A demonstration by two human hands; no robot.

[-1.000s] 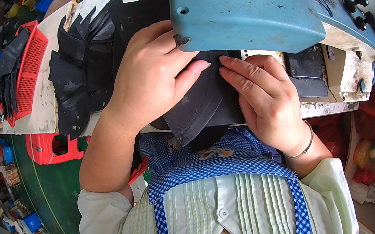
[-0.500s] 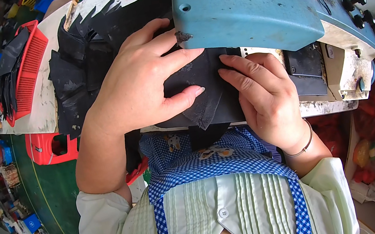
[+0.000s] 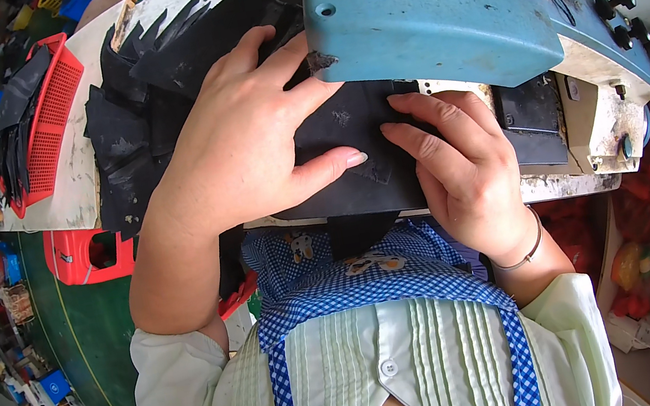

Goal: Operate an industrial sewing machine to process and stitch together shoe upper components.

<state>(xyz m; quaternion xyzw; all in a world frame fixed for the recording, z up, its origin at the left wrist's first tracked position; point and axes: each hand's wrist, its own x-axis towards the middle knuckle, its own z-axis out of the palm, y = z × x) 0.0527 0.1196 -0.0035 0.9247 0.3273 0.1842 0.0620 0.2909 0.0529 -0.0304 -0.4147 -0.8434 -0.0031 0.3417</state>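
Overhanging black piece [image 3: 341,120]: blue housing [image 3: 432,19]

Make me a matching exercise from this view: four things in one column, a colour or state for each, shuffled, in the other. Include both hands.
Things
1. Left hand
2. Perforated basket
3. Right hand
4. Machine cover

Colours and states
A. Has a thin bracelet at its wrist
B. Blue, to the right of the left hand's fingertips
C. Red, holding black pieces
D. Thumb spread away from the fingers, over black sheet material

Right pairs
1-D; 2-C; 3-A; 4-B
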